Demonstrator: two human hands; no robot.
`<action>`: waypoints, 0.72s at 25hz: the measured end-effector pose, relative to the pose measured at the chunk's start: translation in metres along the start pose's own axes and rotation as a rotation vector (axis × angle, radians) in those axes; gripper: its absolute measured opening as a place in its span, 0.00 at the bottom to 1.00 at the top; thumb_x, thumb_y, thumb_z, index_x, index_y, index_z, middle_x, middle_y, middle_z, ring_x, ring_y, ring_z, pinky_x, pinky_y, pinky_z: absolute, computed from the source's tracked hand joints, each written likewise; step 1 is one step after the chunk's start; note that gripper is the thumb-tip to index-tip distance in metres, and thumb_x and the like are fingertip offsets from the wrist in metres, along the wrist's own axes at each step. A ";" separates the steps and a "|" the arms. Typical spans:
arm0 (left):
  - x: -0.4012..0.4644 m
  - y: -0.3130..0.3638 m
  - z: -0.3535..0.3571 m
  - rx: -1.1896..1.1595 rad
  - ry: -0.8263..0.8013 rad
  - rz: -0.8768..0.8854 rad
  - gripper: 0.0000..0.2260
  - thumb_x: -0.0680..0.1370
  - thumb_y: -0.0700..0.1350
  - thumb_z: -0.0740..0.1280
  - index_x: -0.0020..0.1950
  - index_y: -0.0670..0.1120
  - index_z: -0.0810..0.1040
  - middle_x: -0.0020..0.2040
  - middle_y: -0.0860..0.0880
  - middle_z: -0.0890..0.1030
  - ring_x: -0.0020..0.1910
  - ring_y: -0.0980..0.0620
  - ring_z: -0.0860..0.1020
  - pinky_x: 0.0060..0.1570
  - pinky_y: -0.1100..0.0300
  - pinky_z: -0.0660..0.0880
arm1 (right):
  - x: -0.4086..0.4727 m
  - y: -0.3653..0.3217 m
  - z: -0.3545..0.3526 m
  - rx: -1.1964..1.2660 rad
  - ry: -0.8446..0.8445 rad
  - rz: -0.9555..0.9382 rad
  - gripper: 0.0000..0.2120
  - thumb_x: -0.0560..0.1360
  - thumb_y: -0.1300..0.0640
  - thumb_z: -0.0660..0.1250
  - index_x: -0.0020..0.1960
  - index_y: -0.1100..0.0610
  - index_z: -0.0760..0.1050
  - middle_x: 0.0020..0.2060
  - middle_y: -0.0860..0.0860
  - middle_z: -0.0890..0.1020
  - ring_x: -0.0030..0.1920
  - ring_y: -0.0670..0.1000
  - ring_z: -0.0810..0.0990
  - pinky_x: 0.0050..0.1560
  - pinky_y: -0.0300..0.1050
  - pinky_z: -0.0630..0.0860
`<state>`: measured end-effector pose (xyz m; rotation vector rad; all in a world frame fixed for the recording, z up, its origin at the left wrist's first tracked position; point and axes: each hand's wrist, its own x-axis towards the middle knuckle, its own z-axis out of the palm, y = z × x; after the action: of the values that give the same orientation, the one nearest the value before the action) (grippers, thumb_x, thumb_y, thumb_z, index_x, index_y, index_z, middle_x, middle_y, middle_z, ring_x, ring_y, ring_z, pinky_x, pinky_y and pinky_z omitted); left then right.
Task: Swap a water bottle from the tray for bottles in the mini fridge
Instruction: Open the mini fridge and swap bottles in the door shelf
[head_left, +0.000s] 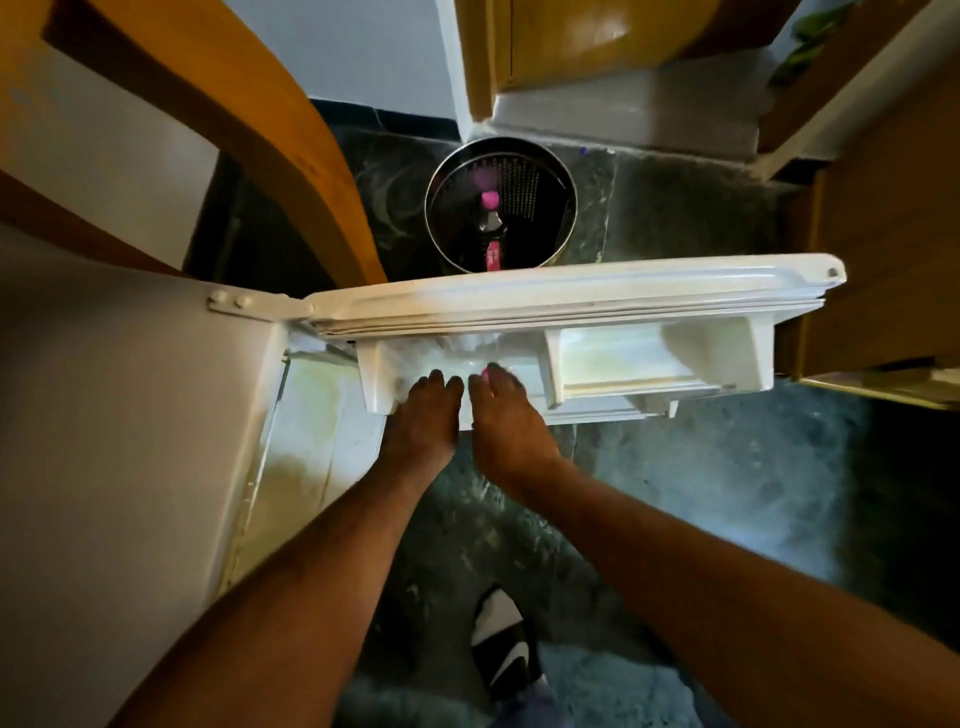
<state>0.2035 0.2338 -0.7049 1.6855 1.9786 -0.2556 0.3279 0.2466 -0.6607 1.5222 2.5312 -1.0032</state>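
Note:
The white mini fridge door (571, 291) stands open, seen from above. Both hands reach into the left compartment of its door shelf (374, 384). My right hand (506, 415) curls over a clear bottle with a pink cap (487, 370), which shows at its fingertips. My left hand (423, 415) is right beside it with its fingers bent down among blurred clear bottles (467, 349); what it grips is hidden. On the floor beyond the door sits a round dark tray (561, 208), and a pink-capped bottle (491, 228) lies in it.
The fridge body (104, 415) is on the left with its lit interior (306, 415) open below. A wooden chair (291, 130) stands at the upper left and wooden cabinets (883, 208) on the right. My shoe (501, 644) rests on the dark stone floor.

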 end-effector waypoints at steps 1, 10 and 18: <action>0.000 -0.001 0.003 -0.057 0.028 0.002 0.21 0.75 0.35 0.65 0.67 0.44 0.69 0.65 0.41 0.73 0.64 0.41 0.72 0.61 0.45 0.73 | 0.013 0.006 0.009 -0.017 -0.037 0.089 0.29 0.72 0.69 0.68 0.71 0.60 0.64 0.73 0.62 0.61 0.72 0.65 0.61 0.65 0.59 0.71; -0.056 0.023 -0.033 0.109 0.093 0.033 0.15 0.75 0.37 0.67 0.60 0.42 0.73 0.54 0.41 0.79 0.49 0.43 0.80 0.48 0.51 0.81 | -0.009 0.007 -0.016 -0.169 -0.038 -0.087 0.21 0.70 0.70 0.70 0.60 0.61 0.69 0.53 0.59 0.72 0.42 0.56 0.77 0.36 0.46 0.73; -0.177 0.078 -0.137 -0.262 0.310 -0.432 0.13 0.75 0.47 0.68 0.58 0.45 0.76 0.54 0.44 0.83 0.51 0.44 0.82 0.49 0.54 0.78 | -0.110 -0.015 -0.223 -0.126 0.137 -0.406 0.18 0.70 0.62 0.73 0.56 0.57 0.72 0.51 0.55 0.72 0.30 0.58 0.78 0.26 0.49 0.78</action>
<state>0.2571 0.1608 -0.4856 1.1770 2.4726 0.1221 0.4399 0.2746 -0.4396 1.1047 3.0124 -0.7682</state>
